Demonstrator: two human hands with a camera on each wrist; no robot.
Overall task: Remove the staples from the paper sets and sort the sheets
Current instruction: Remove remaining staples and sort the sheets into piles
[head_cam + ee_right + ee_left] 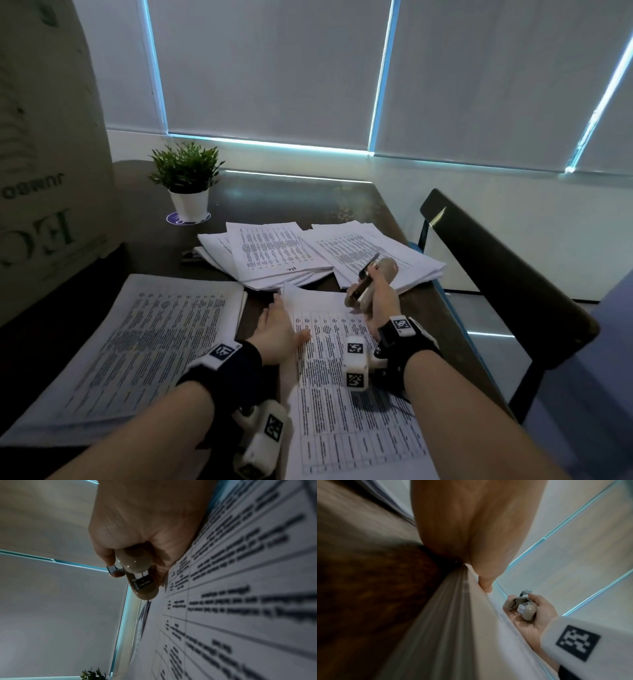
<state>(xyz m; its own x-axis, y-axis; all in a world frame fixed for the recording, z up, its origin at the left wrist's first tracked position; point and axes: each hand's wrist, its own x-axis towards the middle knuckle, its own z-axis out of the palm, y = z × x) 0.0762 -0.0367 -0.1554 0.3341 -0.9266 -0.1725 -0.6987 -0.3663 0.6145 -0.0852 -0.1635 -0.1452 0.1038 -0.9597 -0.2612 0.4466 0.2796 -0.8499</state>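
A printed paper set lies on the dark table in front of me. My left hand rests flat on its upper left part with straight fingers; in the left wrist view the left hand presses the paper set near its edge. My right hand grips a beige staple tool with a metal blade, held just above the sheet's top right area. The right hand and the staple tool fill the right wrist view, beside the paper set.
A thick printed stack lies at the left. Two loose paper piles sit behind. A potted plant stands far left, a cardboard box beside it. A black chair borders the right table edge.
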